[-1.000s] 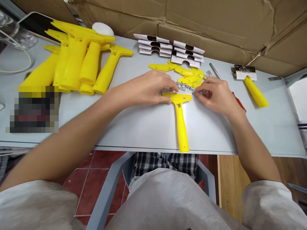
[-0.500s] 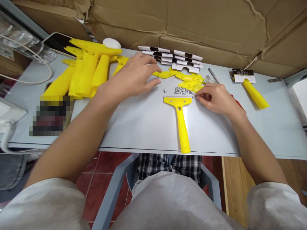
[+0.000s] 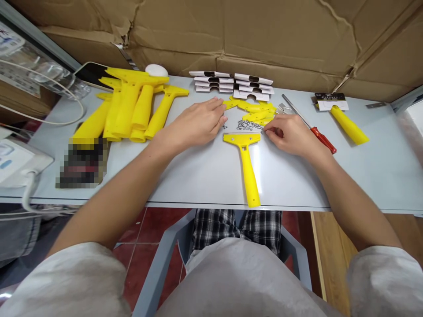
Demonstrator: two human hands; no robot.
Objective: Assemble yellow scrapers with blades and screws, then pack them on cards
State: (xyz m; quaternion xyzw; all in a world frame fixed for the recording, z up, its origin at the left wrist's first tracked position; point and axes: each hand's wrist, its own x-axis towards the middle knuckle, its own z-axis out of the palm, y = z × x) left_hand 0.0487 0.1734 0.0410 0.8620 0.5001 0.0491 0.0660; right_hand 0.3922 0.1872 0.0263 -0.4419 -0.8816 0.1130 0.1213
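A yellow scraper [image 3: 250,176] with a wide head lies upright in front of me, its handle towards the table's front edge. Small silver screws [image 3: 247,125] are heaped just beyond its head. At the heap's right edge my right hand [image 3: 291,134] is closed in a pinch, a tiny screw [image 3: 263,131] showing at its fingertips. My left hand [image 3: 203,122] rests left of the heap with fingers stretched out and nothing visible in it. Its fingertips are by the loose yellow plates [image 3: 257,108], and its thumb side is close to a couple of stray screws [image 3: 225,126].
Several yellow scraper handles [image 3: 139,105] are piled at the left. White card sleeves [image 3: 253,88] stand at the back, against cardboard [image 3: 185,39]. A red screwdriver [image 3: 322,138] lies behind my right hand, with a packaged yellow scraper [image 3: 350,125] farther right.
My left hand has come down and nearer the stray screws, its fingers closer together. My right hand stays pinched by the screw heap. The view has shifted slightly.
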